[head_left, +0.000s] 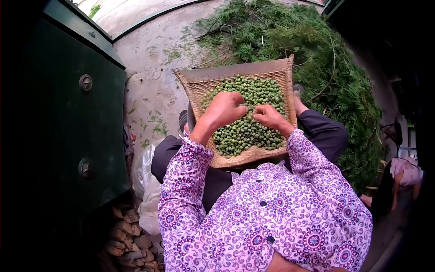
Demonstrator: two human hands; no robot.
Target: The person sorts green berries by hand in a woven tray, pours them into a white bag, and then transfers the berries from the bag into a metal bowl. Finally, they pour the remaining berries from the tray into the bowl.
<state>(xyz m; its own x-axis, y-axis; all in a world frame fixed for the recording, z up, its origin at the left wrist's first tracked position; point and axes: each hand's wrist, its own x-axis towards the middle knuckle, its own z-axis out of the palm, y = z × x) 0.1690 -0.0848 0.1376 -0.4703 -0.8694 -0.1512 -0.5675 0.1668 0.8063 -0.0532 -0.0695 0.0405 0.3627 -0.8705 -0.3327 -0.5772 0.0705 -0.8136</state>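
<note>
A woven basket tray (200,94) rests across my lap, with a layer of small round green fruits (247,134) spread over it, some of them darker. My left hand (223,110) is over the middle of the fruits, its fingers curled in and the thumb toward the other hand. Close beside it, my right hand (271,117) has thumb and fingers pinched together just above the fruits. A narrow gap separates the two hands. Whatever is between the fingertips of either hand is hidden or too small to name.
Cut green conifer branches (335,86) are heaped behind and right of the tray. A dark green metal door (86,122) stands at left. Below it are chopped wood (131,235) and a clear plastic bag (147,181). Another person (404,174) is at far right.
</note>
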